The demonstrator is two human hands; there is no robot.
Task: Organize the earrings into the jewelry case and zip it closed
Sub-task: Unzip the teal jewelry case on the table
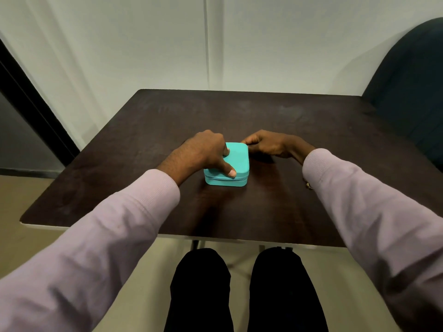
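A small turquoise jewelry case (236,161) sits with its lid down in the middle of the dark table (275,116). My left hand (203,153) grips the case from its left side, thumb on the front edge of the lid and a finger on top. At the case's far right corner is my right hand (266,143), its fingers pinched together; the zipper pull itself is too small to make out. A small gold earring (309,186) lies on the table beside my right sleeve.
A dark green chair (412,92) stands at the table's right rear corner. A pale wall runs behind the table, with a dark door frame (28,104) on the left. My knees (244,291) are below the near table edge.
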